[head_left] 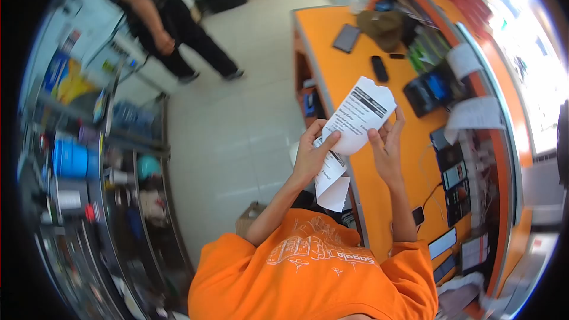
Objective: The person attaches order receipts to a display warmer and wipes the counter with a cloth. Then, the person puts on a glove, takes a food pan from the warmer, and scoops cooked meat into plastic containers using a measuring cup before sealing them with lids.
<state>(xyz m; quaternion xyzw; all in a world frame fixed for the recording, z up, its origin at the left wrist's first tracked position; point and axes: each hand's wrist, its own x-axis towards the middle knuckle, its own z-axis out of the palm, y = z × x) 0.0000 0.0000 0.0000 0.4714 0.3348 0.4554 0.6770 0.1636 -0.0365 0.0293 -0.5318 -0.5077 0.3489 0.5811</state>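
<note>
A long white printed receipt (pixel 358 112) is held up in front of me, its lower part folded and hanging down. My left hand (pixel 314 151) grips it at the left side, the thumb lying on the print and the fingers behind the paper. At the right edge of the paper, my right hand (pixel 388 148) has its thumb against the front, with the fingers bent round behind the edge. Beyond the paper, on the orange counter (pixel 338 86), lie a dark phone (pixel 347 38) and a small black device (pixel 379 69).
A brown cap (pixel 381 29), a black printer (pixel 435 90) and several phones sit along the counter. Shelves with a blue container (pixel 70 158) stand at the left. A person (pixel 169 29) in dark clothes stands on the tiled floor (pixel 243 124). A cardboard box (pixel 249 219) is below.
</note>
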